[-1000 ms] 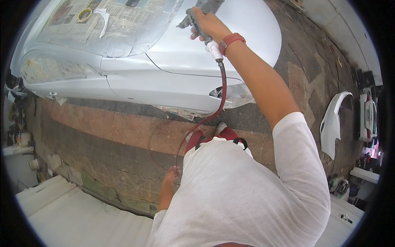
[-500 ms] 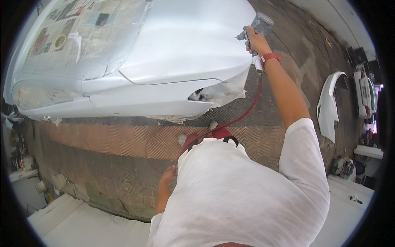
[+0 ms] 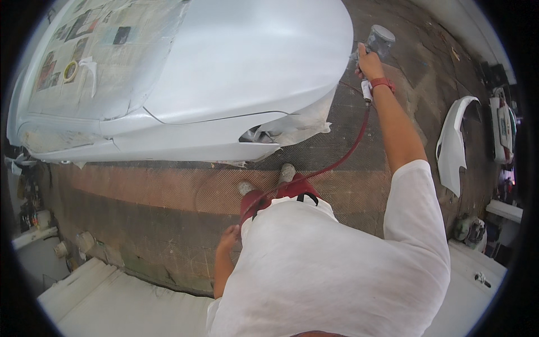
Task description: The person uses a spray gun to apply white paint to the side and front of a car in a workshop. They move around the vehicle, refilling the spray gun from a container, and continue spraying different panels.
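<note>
My right hand (image 3: 370, 63) is closed around a spray gun (image 3: 365, 50) with a grey paint cup (image 3: 383, 36) on top, just off the front end of a white car (image 3: 252, 62). From the white fitting under its handle, a dark red air hose (image 3: 359, 137) curves back toward my waist. My left hand (image 3: 228, 237) hangs low beside my left thigh, fingers curled. The hose's line runs toward it, but what the fingers hold is hidden. Masking sheet (image 3: 306, 121) hangs below the car's front corner, beside an open headlight recess (image 3: 255, 135).
Masking paper covers the windscreen, with a tape roll (image 3: 70, 71) on it. A loose white fender panel (image 3: 453, 146) stands on the floor to the right; another white car (image 3: 501, 126) is beyond. White surfaces (image 3: 123, 303) lie behind me. My feet are beside the car.
My right hand and the spray gun have moved right, away from over the car's front edge to beyond it. The view has shifted slightly. My left hand stays by my thigh.
</note>
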The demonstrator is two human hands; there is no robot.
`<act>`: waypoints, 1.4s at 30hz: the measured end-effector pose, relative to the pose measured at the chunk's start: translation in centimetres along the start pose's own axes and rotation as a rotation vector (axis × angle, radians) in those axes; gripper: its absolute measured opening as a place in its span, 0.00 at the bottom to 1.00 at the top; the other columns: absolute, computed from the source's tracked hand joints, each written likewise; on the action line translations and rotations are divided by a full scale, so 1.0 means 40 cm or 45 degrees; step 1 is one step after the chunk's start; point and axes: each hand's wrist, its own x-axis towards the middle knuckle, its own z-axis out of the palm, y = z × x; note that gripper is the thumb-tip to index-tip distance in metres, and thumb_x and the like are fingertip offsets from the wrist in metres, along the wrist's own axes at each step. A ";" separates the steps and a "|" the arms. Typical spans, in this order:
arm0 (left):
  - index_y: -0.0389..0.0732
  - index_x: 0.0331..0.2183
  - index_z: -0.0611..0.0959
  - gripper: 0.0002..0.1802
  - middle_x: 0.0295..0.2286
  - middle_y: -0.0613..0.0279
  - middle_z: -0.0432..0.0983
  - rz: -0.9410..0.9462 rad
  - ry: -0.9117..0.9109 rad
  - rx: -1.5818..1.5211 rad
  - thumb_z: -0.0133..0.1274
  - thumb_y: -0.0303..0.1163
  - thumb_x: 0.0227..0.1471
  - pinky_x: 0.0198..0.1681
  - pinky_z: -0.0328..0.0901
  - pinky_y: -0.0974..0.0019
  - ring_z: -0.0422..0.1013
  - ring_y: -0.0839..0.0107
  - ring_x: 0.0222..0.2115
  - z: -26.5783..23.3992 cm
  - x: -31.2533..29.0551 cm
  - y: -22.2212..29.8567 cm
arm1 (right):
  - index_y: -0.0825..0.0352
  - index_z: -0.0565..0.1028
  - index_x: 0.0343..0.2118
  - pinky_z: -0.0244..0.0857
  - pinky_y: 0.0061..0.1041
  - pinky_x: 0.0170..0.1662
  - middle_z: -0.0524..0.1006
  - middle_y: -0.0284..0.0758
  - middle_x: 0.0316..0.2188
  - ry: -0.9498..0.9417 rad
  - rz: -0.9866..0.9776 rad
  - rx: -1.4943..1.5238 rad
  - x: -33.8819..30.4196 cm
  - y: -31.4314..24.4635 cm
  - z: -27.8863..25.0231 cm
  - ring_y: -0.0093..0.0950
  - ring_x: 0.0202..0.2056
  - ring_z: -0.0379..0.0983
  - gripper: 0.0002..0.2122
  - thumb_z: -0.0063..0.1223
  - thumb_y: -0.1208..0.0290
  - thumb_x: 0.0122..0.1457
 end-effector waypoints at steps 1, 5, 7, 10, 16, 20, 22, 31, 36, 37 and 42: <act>0.38 0.57 0.80 0.30 0.50 0.61 0.81 -0.007 -0.014 -0.036 0.52 0.53 0.69 0.52 0.68 0.56 0.74 0.65 0.49 -0.018 0.023 -0.048 | 0.76 0.77 0.32 0.68 0.32 0.18 0.76 0.37 0.19 -0.054 -0.019 -0.002 -0.010 -0.032 0.026 0.31 0.16 0.75 0.32 0.43 0.42 0.71; 0.36 0.61 0.76 0.32 0.54 0.55 0.78 -0.031 0.014 0.130 0.50 0.52 0.70 0.59 0.67 0.56 0.73 0.59 0.55 -0.025 -0.009 -0.035 | 0.73 0.75 0.29 0.67 0.32 0.18 0.74 0.35 0.17 -0.268 -0.167 0.217 -0.147 -0.238 0.191 0.28 0.16 0.74 0.32 0.44 0.41 0.70; 0.37 0.63 0.73 0.32 0.57 0.54 0.76 -0.053 0.046 0.247 0.49 0.51 0.71 0.61 0.66 0.55 0.72 0.58 0.57 -0.039 -0.057 -0.005 | 0.73 0.75 0.28 0.67 0.31 0.18 0.74 0.36 0.18 -0.382 -0.224 0.267 -0.213 -0.342 0.267 0.28 0.16 0.74 0.31 0.45 0.41 0.70; 0.39 0.65 0.72 0.30 0.59 0.54 0.73 -0.082 0.048 0.237 0.45 0.50 0.72 0.64 0.65 0.54 0.70 0.58 0.59 -0.079 -0.076 -0.024 | 0.74 0.75 0.29 0.69 0.30 0.19 0.75 0.38 0.19 -0.499 -0.305 0.329 -0.319 -0.501 0.377 0.28 0.18 0.75 0.31 0.46 0.42 0.69; 0.43 0.61 0.76 0.25 0.53 0.57 0.76 -0.077 0.046 0.111 0.41 0.47 0.74 0.63 0.64 0.54 0.73 0.62 0.55 -0.164 -0.132 -0.029 | 0.74 0.76 0.33 0.69 0.28 0.21 0.76 0.38 0.21 -0.689 -0.408 0.312 -0.492 -0.756 0.566 0.27 0.19 0.75 0.29 0.46 0.44 0.68; 0.44 0.56 0.79 0.22 0.45 0.62 0.79 -0.116 0.133 0.063 0.41 0.47 0.74 0.60 0.65 0.54 0.74 0.65 0.49 -0.191 -0.150 -0.025 | 0.75 0.76 0.33 0.71 0.28 0.23 0.77 0.38 0.23 -0.732 -0.440 0.237 -0.560 -0.860 0.665 0.28 0.20 0.77 0.29 0.44 0.45 0.69; 0.44 0.55 0.79 0.22 0.43 0.63 0.79 -0.120 0.095 -0.062 0.41 0.47 0.74 0.60 0.65 0.54 0.75 0.65 0.48 -0.217 -0.110 -0.084 | 0.76 0.76 0.34 0.71 0.28 0.24 0.77 0.39 0.23 -0.771 -0.409 0.323 -0.588 -0.897 0.684 0.29 0.21 0.78 0.29 0.44 0.45 0.68; 0.45 0.55 0.79 0.24 0.44 0.63 0.79 -0.019 -0.196 -0.225 0.45 0.52 0.72 0.62 0.63 0.51 0.74 0.64 0.50 -0.249 0.045 -0.157 | 0.77 0.76 0.30 0.71 0.32 0.20 0.76 0.41 0.20 -0.434 -0.327 0.338 -0.348 -0.704 0.548 0.32 0.17 0.76 0.29 0.43 0.48 0.69; 0.45 0.56 0.79 0.27 0.47 0.62 0.79 0.076 -0.070 0.200 0.48 0.54 0.70 0.64 0.62 0.50 0.73 0.64 0.53 -0.149 -0.083 0.048 | 0.74 0.75 0.29 0.68 0.31 0.19 0.74 0.39 0.19 -0.216 -0.146 0.312 -0.205 -0.467 0.311 0.30 0.17 0.75 0.30 0.45 0.44 0.69; 0.45 0.57 0.79 0.27 0.47 0.61 0.79 0.056 -0.150 0.135 0.48 0.54 0.70 0.64 0.62 0.50 0.73 0.64 0.54 -0.141 -0.061 0.041 | 0.74 0.75 0.29 0.68 0.30 0.19 0.75 0.39 0.20 -0.170 -0.101 0.307 -0.182 -0.415 0.256 0.30 0.17 0.74 0.30 0.45 0.44 0.69; 0.46 0.56 0.79 0.26 0.47 0.62 0.79 -0.061 -0.277 -0.065 0.47 0.54 0.71 0.62 0.63 0.50 0.73 0.63 0.52 -0.044 0.012 0.081 | 0.75 0.75 0.31 0.66 0.30 0.19 0.75 0.40 0.21 -0.004 0.054 0.338 -0.057 -0.155 -0.006 0.30 0.17 0.74 0.30 0.45 0.44 0.70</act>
